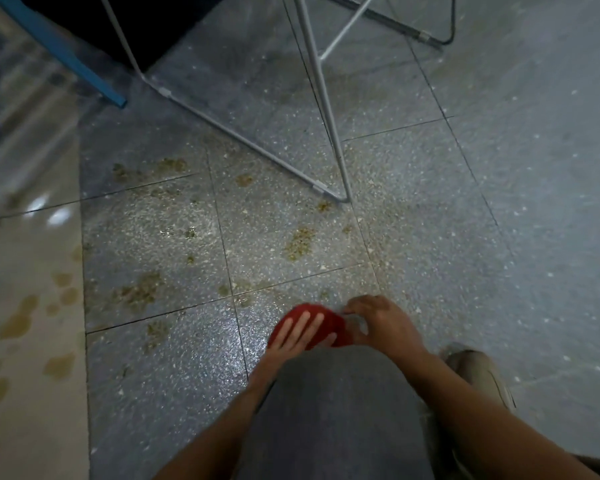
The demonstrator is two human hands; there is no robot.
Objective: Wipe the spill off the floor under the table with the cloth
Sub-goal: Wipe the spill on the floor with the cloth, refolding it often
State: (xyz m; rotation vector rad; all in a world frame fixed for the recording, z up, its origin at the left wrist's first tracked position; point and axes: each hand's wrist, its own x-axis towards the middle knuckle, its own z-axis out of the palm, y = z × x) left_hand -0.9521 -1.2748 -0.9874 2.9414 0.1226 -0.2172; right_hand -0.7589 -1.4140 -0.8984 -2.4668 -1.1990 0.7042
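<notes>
Step in hand, judged: getting the red cloth [329,323] bunched and set before the first pass; none of the spill looks wiped yet. The cloth sits on the floor [465,237] at lower centre of the frame, just ahead of the person's knee [336,410]. The spill [298,242] is yellowish-brown blotches scattered across the middle and left of the frame. The nearest spots are just above the cloth, the farthest by the foot of the white metal table frame [250,140], and more lie on the cream tile strip [25,254] at the left edge. To do it well, keep a flat palm on the cloth with even pressure and start at the near blotches. Pull strokes inward rather than pushing the mess further under the frame, refold to a clean face when it loads up, and work round the frame foot without snagging. Left hand [298,334] comes in from lower left, fingers straight and spread, lying flat on top of the cloth and holding nothing. Right hand [378,320] comes in from lower right, back of the hand up, fingers curled at the cloth's right edge and seemingly pinching it; the exact contact is small and blurred. Both forearms straddle the knee, and a shoe [478,372] shows at lower right. A blue leg [66,53] crosses upper left.
</notes>
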